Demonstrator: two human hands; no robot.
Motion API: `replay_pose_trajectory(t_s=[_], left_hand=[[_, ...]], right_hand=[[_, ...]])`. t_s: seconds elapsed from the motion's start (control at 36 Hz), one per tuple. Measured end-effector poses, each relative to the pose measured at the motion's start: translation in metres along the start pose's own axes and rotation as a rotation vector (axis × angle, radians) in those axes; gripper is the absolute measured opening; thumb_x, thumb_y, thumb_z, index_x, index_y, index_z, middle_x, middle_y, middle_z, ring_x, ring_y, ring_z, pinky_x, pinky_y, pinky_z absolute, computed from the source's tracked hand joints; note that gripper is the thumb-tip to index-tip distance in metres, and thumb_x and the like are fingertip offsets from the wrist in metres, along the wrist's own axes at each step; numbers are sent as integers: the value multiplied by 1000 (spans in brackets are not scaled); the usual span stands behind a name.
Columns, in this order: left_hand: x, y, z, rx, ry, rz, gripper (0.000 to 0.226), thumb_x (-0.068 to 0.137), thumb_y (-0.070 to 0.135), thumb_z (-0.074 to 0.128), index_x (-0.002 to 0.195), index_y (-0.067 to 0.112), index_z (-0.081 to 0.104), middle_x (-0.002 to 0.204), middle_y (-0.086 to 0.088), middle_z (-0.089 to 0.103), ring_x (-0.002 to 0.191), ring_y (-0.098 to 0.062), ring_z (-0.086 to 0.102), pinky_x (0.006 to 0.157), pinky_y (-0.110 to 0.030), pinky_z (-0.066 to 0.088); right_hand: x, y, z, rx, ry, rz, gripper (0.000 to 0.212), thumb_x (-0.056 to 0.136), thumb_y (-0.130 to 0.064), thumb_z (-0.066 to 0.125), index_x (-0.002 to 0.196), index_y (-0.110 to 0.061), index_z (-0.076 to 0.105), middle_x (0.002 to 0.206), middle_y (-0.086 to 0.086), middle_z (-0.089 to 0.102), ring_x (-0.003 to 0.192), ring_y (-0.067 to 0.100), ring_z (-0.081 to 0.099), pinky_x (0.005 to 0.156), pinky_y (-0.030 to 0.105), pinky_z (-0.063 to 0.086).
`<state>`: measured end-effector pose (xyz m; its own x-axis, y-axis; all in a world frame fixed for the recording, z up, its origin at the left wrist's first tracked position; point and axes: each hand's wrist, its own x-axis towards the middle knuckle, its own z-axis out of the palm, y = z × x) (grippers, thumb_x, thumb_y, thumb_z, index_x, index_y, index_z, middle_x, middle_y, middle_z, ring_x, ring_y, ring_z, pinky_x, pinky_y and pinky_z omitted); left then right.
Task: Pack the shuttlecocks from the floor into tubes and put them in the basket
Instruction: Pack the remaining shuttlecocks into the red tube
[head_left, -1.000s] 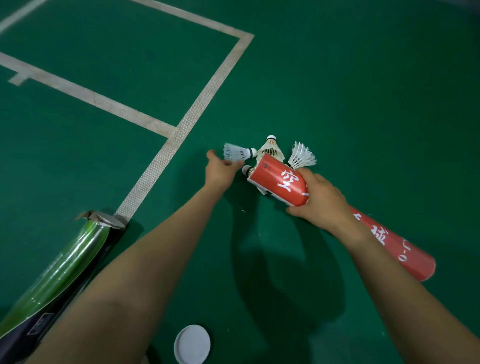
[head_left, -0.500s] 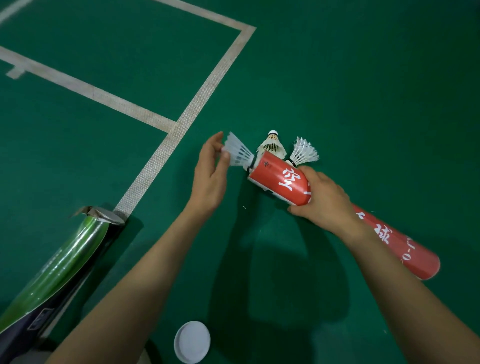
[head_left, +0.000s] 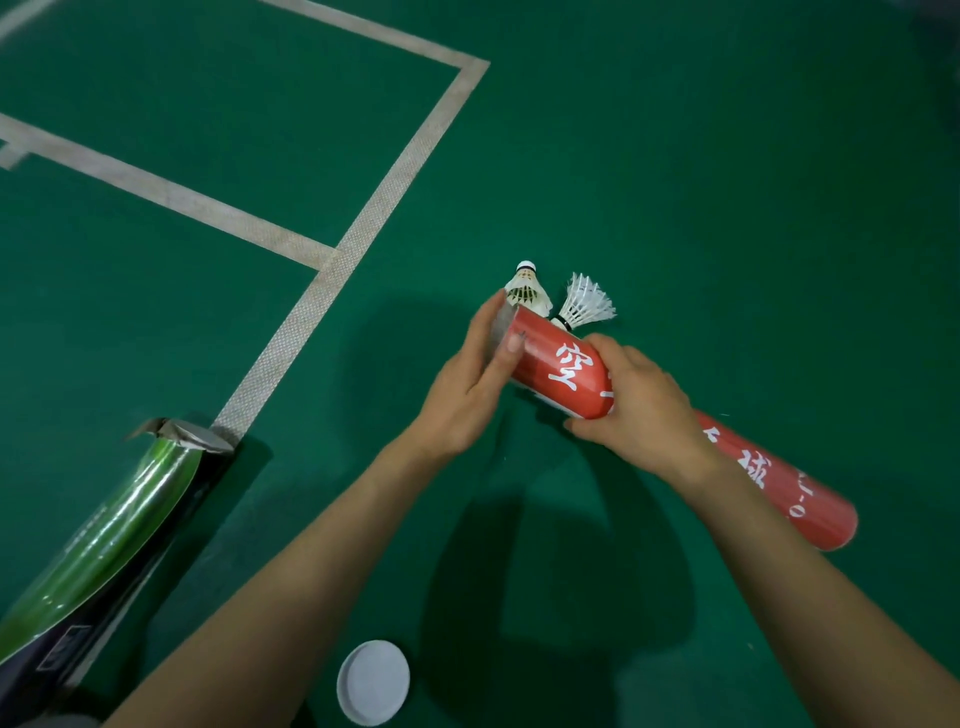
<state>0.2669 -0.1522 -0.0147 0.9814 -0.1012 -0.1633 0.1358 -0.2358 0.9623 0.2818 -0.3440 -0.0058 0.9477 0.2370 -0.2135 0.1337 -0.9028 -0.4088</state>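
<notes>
My right hand grips a long red shuttlecock tube near its open end, held low over the green floor. At that mouth my left hand pinches a white shuttlecock between thumb and fingers; only a sliver of its feathers shows. Just beyond the tube mouth two more shuttlecocks are on the floor. One shuttlecock stands cork up, and the other shuttlecock lies with its feathers fanned to the right.
A white round tube lid lies on the floor near my left forearm. A green and black tube with a torn open end lies at the lower left. White court lines cross the floor at the left. No basket is in view.
My left hand picked the leftmost shuttlecock off the floor and carried it right to the red tube's mouth. The right hand raised the tube's open end slightly.
</notes>
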Motion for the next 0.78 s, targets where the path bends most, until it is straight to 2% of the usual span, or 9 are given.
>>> replay_pose_trajectory(t_s=[0.11,0.17,0.25,0.36,0.47,0.56,0.61,0.67,0.78], left_hand=[[-1,2,15,-33,-49,-28,57,88,68,33,141,52,22,144,16,38,130,-3,39,107,-24,31],[3,4,16,-121,-89,-81,53,92,66,26,143,48,27,145,16,35,130,-1,34,106,-24,25],[21,4,12,-123,-86,-145,56,97,57,13,142,37,39,151,5,34,135,-10,31,111,-33,20],[63,-7,5,232,95,-144,49,102,44,27,132,17,56,160,1,6,147,-17,-5,116,-44,2],[105,-18,-3,631,-65,-100,42,102,34,33,114,15,68,161,-2,-3,145,-27,-20,116,-47,-7],[123,-25,-2,863,-269,-132,41,101,34,36,135,17,52,161,-3,2,145,-32,-14,116,-52,-4],[128,-30,-2,796,-288,-161,54,95,31,49,145,16,36,157,-6,21,145,-36,6,117,-55,10],[126,-30,-3,609,-147,-145,57,91,27,58,143,13,39,146,-10,40,138,-33,30,114,-46,27],[107,-13,-8,438,172,-20,60,85,44,66,131,7,54,137,-8,52,128,-19,46,103,-27,33]], right_hand=[[-1,5,1,-5,-9,33,82,63,-36,81,133,-28,38,113,1,55,100,23,54,84,33,41],[-1,10,2,1,-17,59,81,64,-36,81,133,-28,38,113,1,54,100,23,53,82,32,40],[2,18,3,9,-38,92,80,65,-35,80,133,-26,38,114,2,54,99,23,54,81,32,40],[14,24,2,34,-18,141,78,64,-33,81,130,-25,41,115,3,56,99,23,54,86,35,44],[20,31,-6,59,17,176,78,64,-33,81,130,-27,41,114,2,56,96,22,54,83,32,42],[21,35,-11,81,25,189,78,64,-32,81,130,-27,41,113,2,55,92,19,50,79,30,40],[20,36,-13,89,30,194,78,64,-32,81,130,-27,41,112,2,55,92,20,52,80,31,42],[19,38,-13,87,25,199,77,64,-33,81,130,-27,41,112,2,55,94,21,53,83,33,45],[15,38,-10,68,13,195,75,64,-33,81,128,-26,41,112,3,56,96,23,55,85,36,46]])
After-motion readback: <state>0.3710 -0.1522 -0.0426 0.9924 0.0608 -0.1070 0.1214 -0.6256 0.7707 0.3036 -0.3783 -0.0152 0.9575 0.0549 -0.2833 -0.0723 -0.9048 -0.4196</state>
